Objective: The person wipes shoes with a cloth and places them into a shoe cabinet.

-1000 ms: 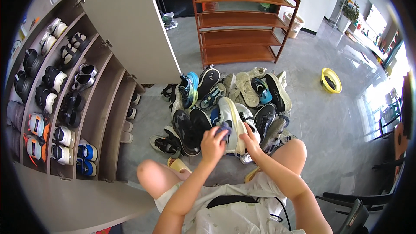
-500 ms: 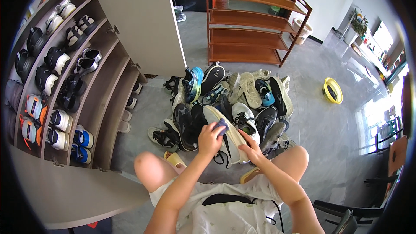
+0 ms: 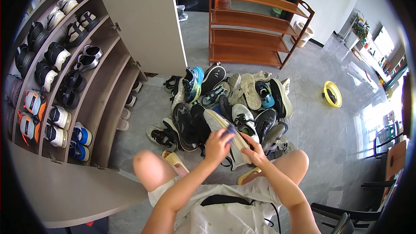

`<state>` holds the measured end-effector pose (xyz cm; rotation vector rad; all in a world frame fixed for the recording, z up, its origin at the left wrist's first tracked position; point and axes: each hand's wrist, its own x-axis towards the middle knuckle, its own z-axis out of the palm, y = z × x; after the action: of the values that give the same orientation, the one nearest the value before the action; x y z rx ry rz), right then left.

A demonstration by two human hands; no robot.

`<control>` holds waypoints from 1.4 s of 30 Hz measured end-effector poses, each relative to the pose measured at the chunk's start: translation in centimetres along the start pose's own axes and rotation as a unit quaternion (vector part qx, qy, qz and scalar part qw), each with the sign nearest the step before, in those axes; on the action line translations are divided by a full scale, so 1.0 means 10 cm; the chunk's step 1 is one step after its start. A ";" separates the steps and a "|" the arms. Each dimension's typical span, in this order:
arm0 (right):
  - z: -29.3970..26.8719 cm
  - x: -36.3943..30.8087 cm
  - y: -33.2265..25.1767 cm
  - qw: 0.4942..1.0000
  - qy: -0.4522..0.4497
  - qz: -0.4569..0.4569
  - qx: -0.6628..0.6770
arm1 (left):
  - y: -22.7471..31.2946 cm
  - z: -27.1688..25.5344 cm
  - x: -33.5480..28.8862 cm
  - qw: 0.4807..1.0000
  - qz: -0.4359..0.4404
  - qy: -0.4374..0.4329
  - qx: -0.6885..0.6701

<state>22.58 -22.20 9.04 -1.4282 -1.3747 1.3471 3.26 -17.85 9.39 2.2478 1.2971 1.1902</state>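
Between my knees a white shoe (image 3: 214, 120) is held tilted, its pale sole edge facing up. My right hand (image 3: 255, 149) grips the shoe from its right side, thumb along the sole. My left hand (image 3: 218, 146) is closed on a dark blue cloth (image 3: 231, 128), which presses against the sole's edge; this hand is a little blurred. Just beyond lies a heap of mixed shoes, among them a white sneaker with black laces (image 3: 244, 119), a dark grey shoe (image 3: 184, 123) and a blue running shoe (image 3: 193, 82).
On the left, a cabinet (image 3: 113, 80) with its door open holds several pairs of shoes. A brown wooden rack (image 3: 247, 34) stands behind the heap. To the right, a yellow basin (image 3: 326, 93) with something dark in it sits on the grey floor. Chairs (image 3: 385, 160) stand at the right edge.
My left hand has moved the cloth slightly right and toward me along the sole. The right hand keeps its grip, and the shoe has shifted slightly.
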 end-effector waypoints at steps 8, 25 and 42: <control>-0.13 -0.10 -0.14 0.995 -0.034 0.054 0.071 | -0.57 -0.12 0.18 0.993 -0.067 0.082 0.048; -0.40 -0.16 0.05 0.966 -0.091 -0.179 0.165 | -0.62 -0.18 0.35 0.985 -0.079 0.154 0.008; -0.56 -0.31 0.14 0.847 -0.046 0.206 0.487 | -0.24 -0.04 0.25 0.993 0.000 0.112 -0.043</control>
<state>28.69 -24.58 9.38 -0.9376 -0.2481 1.9923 2.20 -14.53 9.56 2.1021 1.2943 1.5047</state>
